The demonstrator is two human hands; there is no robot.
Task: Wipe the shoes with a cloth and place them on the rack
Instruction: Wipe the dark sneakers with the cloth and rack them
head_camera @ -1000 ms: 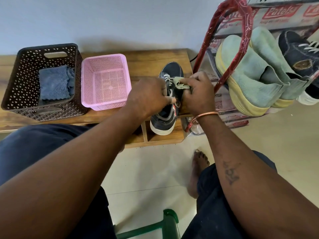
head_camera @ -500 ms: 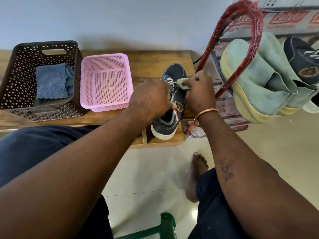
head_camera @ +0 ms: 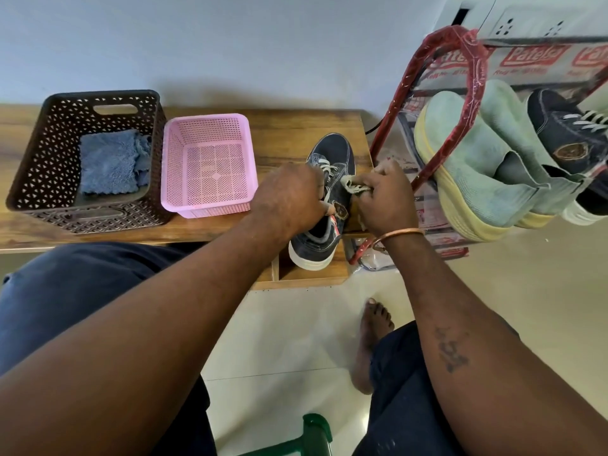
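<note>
Pale tiled floor is lying nearest, beneath the person's knees. Just beyond, the left hand (head_camera: 289,195) is gripping the dark denim lace-up sneaker (head_camera: 332,156) at its collar, steadying it on the right end of the low wooden bench (head_camera: 296,126). The right hand (head_camera: 385,199) is pinching a small crumpled pale-green cloth (head_camera: 350,185) against the shoe's side. Wiping is under way, I judge, and racking this shoe is left.

Farther left on the bench, a pink plastic mesh basket (head_camera: 205,117) and a brown perforated basket (head_camera: 102,94) holding a folded blue towel (head_camera: 108,161) are sitting. Farther right, the red-wrapped metal rack (head_camera: 473,70) is already carrying two pale-green slip-on shoes (head_camera: 467,159) and a matching denim sneaker (head_camera: 566,133).
</note>
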